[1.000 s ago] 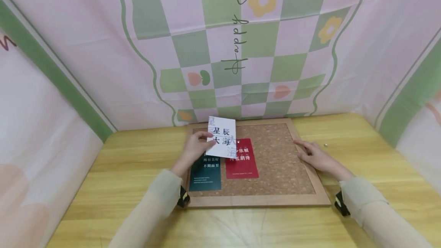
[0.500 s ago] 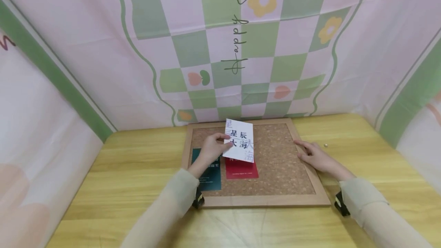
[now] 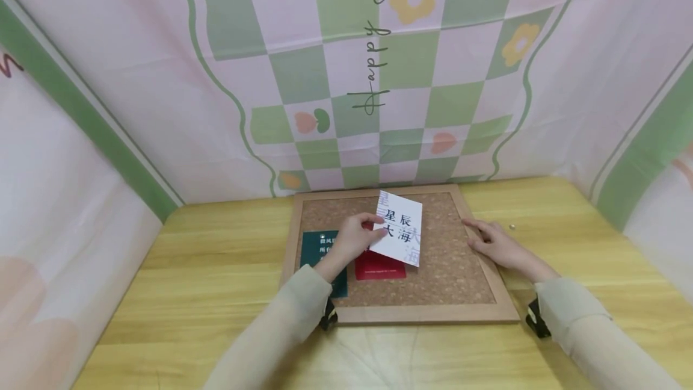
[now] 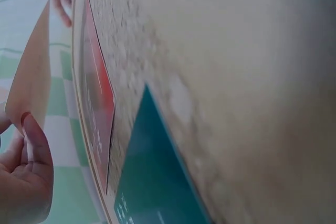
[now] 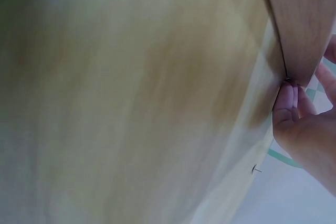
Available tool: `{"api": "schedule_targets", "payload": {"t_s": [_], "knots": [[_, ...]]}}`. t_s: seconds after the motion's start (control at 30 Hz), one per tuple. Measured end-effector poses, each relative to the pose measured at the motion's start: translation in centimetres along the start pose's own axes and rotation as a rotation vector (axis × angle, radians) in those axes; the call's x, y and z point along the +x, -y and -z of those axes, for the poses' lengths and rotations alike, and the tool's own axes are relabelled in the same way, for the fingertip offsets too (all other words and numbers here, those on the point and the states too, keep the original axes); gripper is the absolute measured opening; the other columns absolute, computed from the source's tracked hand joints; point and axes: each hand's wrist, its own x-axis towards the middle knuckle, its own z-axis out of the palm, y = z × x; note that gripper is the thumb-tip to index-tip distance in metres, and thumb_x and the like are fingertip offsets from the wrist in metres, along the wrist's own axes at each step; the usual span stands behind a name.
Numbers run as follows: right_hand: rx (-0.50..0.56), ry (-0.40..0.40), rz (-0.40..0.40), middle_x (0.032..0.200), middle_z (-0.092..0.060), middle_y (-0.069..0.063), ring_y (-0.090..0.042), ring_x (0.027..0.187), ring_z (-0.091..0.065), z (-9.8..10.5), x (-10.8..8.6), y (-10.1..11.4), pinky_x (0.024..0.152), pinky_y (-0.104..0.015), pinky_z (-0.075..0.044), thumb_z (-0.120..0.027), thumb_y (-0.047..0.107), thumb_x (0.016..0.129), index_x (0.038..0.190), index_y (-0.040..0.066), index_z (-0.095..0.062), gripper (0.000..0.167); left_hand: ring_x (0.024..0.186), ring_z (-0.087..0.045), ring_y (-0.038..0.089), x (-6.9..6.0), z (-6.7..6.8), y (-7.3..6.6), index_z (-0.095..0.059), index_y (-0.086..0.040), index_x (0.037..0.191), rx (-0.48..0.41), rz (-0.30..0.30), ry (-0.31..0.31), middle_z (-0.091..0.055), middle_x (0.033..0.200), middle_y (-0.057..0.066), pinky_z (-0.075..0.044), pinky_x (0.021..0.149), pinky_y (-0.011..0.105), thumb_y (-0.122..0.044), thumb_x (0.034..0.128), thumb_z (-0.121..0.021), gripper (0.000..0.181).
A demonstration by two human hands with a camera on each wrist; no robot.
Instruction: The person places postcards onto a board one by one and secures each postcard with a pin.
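My left hand (image 3: 353, 238) pinches the left edge of a white card (image 3: 405, 221) with dark characters, between thumb and fingers. The card is tilted and held up off the framed corkboard (image 3: 449, 269); its plain back shows in the left wrist view. Under it, a red card (image 3: 381, 270) lies on the cork, partly covered. A dark green card (image 3: 315, 247) lies left of that, partly hidden by my left hand and wrist. At the board's right side my right hand (image 3: 495, 247) grips the wooden frame (image 5: 302, 19), fingers curled against its edge.
A small metal thumbtack (image 3: 512, 227) lies on the wooden table (image 3: 216, 257), right of the board and behind my right hand. A patterned fabric (image 3: 352, 77) rises behind the table, with more fabric at both sides.
My left hand has carried the white card to the right and slightly toward me, past the green card and across the red one. The right hand stays at the frame.
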Motion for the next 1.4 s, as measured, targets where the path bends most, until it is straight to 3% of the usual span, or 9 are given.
{"api": "schedule_targets", "payload": {"t_s": [0.07,0.13,0.2,0.37,0.53,0.83,1.03,1.23,1.4], "knots": [[-0.007,-0.006,0.011,0.12,-0.045,-0.039,-0.034,0.091,-0.05,0.0,0.1,-0.1,0.08,-0.04,-0.044,-0.053,0.004,0.095,0.135,-0.016,-0.037,0.048,0.078,-0.058,0.011,0.0,-0.3,-0.1,-0.068,-0.012,0.115,-0.013,-0.011,0.003,-0.068,0.108,0.008,-0.047,0.064,0.02,-0.022,0.091,-0.065,0.026],[-0.014,-0.006,-0.001,0.114,-0.047,-0.035,-0.026,0.086,-0.045,0.0,0.1,0.0,0.076,-0.034,-0.039,-0.054,0.004,0.095,0.136,-0.015,-0.037,0.048,0.082,-0.06,0.01,0.0,-0.7,-0.2,-0.067,-0.01,0.117,-0.035,-0.017,0.01,-0.069,0.11,0.01,-0.051,0.067,0.02,-0.021,0.0946,-0.059,0.026],[-0.007,0.003,-0.022,0.113,-0.045,-0.035,-0.028,0.087,-0.042,0.1,0.1,0.1,0.078,-0.037,-0.038,-0.053,0.006,0.096,0.137,-0.015,-0.036,0.049,0.08,-0.061,0.009,0.0,-1.1,-0.4,-0.066,-0.008,0.12,-0.047,-0.012,0.021,-0.069,0.113,0.01,-0.053,0.067,0.02,-0.02,0.0974,-0.054,0.027],[0.012,0.021,-0.071,0.123,-0.036,-0.042,-0.044,0.106,-0.037,0.1,-0.1,0.5,0.087,-0.06,-0.037,-0.051,0.009,0.097,0.139,-0.013,-0.033,0.051,0.065,-0.056,0.006,0.1,-2.1,-0.8,-0.068,-0.01,0.116,0.003,-0.006,0.045,-0.068,0.116,0.009,-0.049,0.058,0.017,-0.017,0.0977,-0.053,0.025],[0.036,0.031,-0.108,0.128,-0.032,-0.043,-0.049,0.114,-0.034,0.1,0.0,0.5,0.092,-0.067,-0.034,-0.05,0.013,0.098,0.142,-0.01,-0.031,0.053,0.064,-0.059,0.007,0.1,-3.0,-1.3,-0.068,-0.009,0.115,-0.025,0.011,0.075,-0.067,0.115,0.009,-0.054,0.061,0.019,-0.014,0.0963,-0.056,0.023],[0.045,0.02,-0.095,0.127,-0.034,-0.042,-0.049,0.112,-0.035,0.1,-0.1,-0.2,0.091,-0.069,-0.032,-0.05,0.021,0.099,0.142,-0.007,-0.032,0.055,0.059,-0.059,0.008,0.0,-4.5,-2.4,-0.067,-0.009,0.113,-0.055,0.012,0.088,-0.066,0.089,0.005,-0.054,0.058,0.019,-0.011,0.0934,-0.06,0.02],[0.043,0.001,-0.077,0.123,-0.035,-0.041,-0.043,0.109,-0.035,0.0,-0.2,-0.8,0.088,-0.064,-0.036,-0.049,0.034,0.099,0.144,-0.001,-0.034,0.06,0.06,-0.058,0.007,-0.2,-5.4,-2.8,-0.067,-0.007,0.111,-0.042,0.012,0.109,-0.068,0.089,0.006,-0.053,0.057,0.02,-0.009,0.0928,-0.06,0.02],[0.045,0.041,-0.145,0.127,-0.035,-0.039,-0.044,0.112,-0.036,0.2,-0.1,0.3,0.092,-0.065,-0.035,-0.05,0.023,0.099,0.144,-0.006,-0.031,0.057,0.064,-0.062,0.008,-0.5,-6.2,-2.9,-0.066,-0.004,0.111,-0.022,-0.001,0.121,-0.07,0.097,0.01,-0.053,0.057,0.017,-0.006,0.0907,-0.062,0.021],[0.012,0.031,-0.133,0.125,-0.037,-0.04,-0.045,0.111,-0.038,0.1,-0.1,0.5,0.091,-0.064,-0.036,-0.051,0.017,0.098,0.142,-0.008,-0.033,0.053,0.067,-0.063,0.008,-0.5,-6.8,-3.0,-0.066,-0.004,0.111,0.04,-0.025,0.114,-0.07,0.102,0.01,-0.052,0.058,0.016,-0.007,0.088,-0.066,0.023]]}}
